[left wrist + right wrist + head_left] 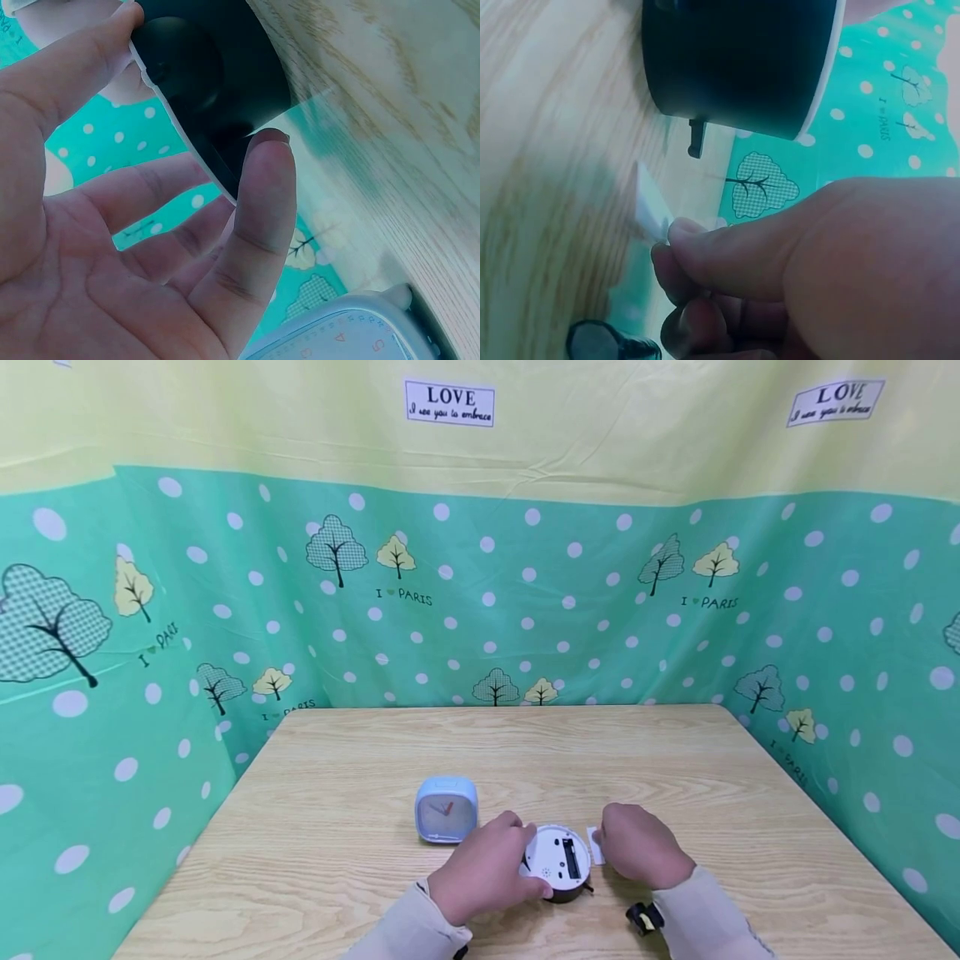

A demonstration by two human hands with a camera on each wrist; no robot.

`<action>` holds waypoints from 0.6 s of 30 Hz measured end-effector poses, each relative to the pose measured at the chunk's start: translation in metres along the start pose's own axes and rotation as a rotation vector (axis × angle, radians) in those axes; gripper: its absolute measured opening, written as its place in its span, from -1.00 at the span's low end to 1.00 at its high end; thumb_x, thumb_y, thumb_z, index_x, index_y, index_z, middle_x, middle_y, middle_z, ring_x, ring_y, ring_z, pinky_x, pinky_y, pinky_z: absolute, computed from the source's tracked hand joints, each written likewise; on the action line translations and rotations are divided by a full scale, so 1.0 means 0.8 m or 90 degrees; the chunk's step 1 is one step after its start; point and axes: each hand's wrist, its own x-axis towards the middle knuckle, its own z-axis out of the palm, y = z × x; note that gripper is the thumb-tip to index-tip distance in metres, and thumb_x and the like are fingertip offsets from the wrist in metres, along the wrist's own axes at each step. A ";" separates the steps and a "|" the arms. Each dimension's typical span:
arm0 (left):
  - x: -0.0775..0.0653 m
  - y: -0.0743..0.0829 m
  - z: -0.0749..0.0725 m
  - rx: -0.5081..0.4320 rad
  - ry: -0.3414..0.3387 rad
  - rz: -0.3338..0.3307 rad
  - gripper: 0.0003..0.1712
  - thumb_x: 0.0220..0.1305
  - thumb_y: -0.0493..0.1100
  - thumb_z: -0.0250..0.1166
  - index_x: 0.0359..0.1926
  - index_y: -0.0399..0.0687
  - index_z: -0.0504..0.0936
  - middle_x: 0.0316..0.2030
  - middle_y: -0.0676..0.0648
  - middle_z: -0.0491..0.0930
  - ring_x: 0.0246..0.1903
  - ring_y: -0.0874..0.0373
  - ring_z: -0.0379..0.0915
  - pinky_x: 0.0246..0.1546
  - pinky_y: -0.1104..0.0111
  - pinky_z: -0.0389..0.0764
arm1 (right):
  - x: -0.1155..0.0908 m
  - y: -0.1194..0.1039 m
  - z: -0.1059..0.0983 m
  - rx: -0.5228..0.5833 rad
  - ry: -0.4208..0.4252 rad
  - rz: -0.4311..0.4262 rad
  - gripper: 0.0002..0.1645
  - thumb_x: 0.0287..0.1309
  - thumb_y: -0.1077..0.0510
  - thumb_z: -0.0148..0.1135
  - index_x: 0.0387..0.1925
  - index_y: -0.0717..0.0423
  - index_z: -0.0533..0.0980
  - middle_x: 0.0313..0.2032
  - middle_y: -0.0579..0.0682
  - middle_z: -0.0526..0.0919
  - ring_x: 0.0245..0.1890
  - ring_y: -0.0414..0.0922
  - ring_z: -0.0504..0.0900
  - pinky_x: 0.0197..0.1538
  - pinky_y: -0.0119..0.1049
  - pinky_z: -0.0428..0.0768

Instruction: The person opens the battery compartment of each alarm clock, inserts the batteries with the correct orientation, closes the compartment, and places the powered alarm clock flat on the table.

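A round alarm clock (553,858) with a black body lies face down in the head view, its white back and dark battery slot (572,858) showing. My left hand (487,870) grips it from the left, fingers and thumb at the rim; the black side (217,60) fills the upper left wrist view. Just right of the clock, my right hand (641,845) pinches a small white battery cover (596,845) between thumb and index finger. In the right wrist view the cover (651,201) stands apart from the clock, below a small black leg (697,139).
A light blue square clock (446,810) stands upright to the left, behind my left hand. The wooden table (337,760) meets a green dotted curtain (525,610) at its back and sides. A small black object (604,341) shows low in the right wrist view.
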 end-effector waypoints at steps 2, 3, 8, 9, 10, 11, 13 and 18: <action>0.001 0.000 0.000 0.001 0.001 0.001 -0.10 -0.12 0.34 0.42 0.18 -0.07 0.54 -0.03 -0.05 0.53 -0.18 0.20 0.49 -0.16 0.36 0.55 | -0.001 0.000 -0.002 0.005 0.002 -0.001 -0.59 0.23 0.10 0.17 -0.74 0.00 0.41 -0.73 -0.08 0.33 -0.71 -0.16 0.33 -0.63 -0.30 0.29; 0.001 0.000 0.000 0.002 0.001 0.001 -0.10 -0.12 0.34 0.42 0.18 -0.07 0.54 -0.03 -0.05 0.53 -0.18 0.21 0.49 -0.16 0.36 0.55 | -0.001 0.001 -0.003 0.008 0.006 -0.001 -0.59 0.24 0.10 0.16 -0.74 0.01 0.41 -0.73 -0.07 0.34 -0.71 -0.15 0.33 -0.63 -0.29 0.29; 0.000 0.000 0.000 0.001 0.000 0.001 -0.11 -0.12 0.34 0.42 0.18 -0.07 0.53 -0.03 -0.05 0.53 -0.17 0.21 0.48 -0.16 0.36 0.55 | -0.005 0.003 -0.012 0.040 0.022 0.013 -0.57 0.23 0.08 0.15 -0.74 0.03 0.35 -0.74 -0.06 0.35 -0.74 -0.14 0.32 -0.63 -0.27 0.29; 0.000 0.000 0.000 0.001 0.000 0.002 -0.10 -0.12 0.34 0.43 0.18 -0.07 0.53 -0.03 -0.05 0.53 -0.18 0.21 0.48 -0.16 0.36 0.55 | -0.006 0.005 -0.014 0.044 0.023 0.018 -0.55 0.22 0.07 0.16 -0.75 0.03 0.33 -0.75 -0.07 0.34 -0.75 -0.15 0.32 -0.63 -0.27 0.28; 0.000 0.000 0.000 0.001 0.000 0.003 -0.10 -0.13 0.34 0.43 0.18 -0.07 0.53 -0.04 -0.05 0.53 -0.18 0.21 0.48 -0.17 0.36 0.54 | -0.006 0.006 -0.015 0.047 0.022 0.022 -0.54 0.21 0.05 0.18 -0.76 0.03 0.31 -0.76 -0.08 0.32 -0.76 -0.15 0.30 -0.64 -0.27 0.28; 0.000 0.000 0.000 0.001 0.000 0.004 -0.10 -0.13 0.34 0.43 0.18 -0.07 0.53 -0.04 -0.05 0.53 -0.18 0.21 0.48 -0.17 0.36 0.54 | -0.007 0.008 -0.016 0.047 0.023 0.023 -0.54 0.19 0.03 0.20 -0.75 0.03 0.30 -0.76 -0.08 0.31 -0.76 -0.15 0.29 -0.63 -0.27 0.27; 0.000 0.000 0.000 0.002 -0.001 0.005 -0.10 -0.13 0.34 0.43 0.18 -0.06 0.53 -0.04 -0.04 0.53 -0.18 0.22 0.47 -0.17 0.37 0.54 | -0.007 0.012 -0.017 0.052 0.017 0.030 -0.53 0.17 0.00 0.22 -0.75 0.03 0.29 -0.77 -0.10 0.29 -0.77 -0.16 0.28 -0.64 -0.27 0.26; 0.000 -0.001 0.001 0.002 0.001 0.005 -0.10 -0.12 0.35 0.42 0.19 -0.06 0.53 -0.03 -0.04 0.53 -0.18 0.22 0.47 -0.17 0.37 0.54 | -0.005 0.020 -0.016 0.056 -0.004 0.041 -0.62 0.13 -0.01 0.25 -0.63 0.10 0.38 -0.72 -0.06 0.32 -0.74 -0.13 0.29 -0.63 -0.27 0.26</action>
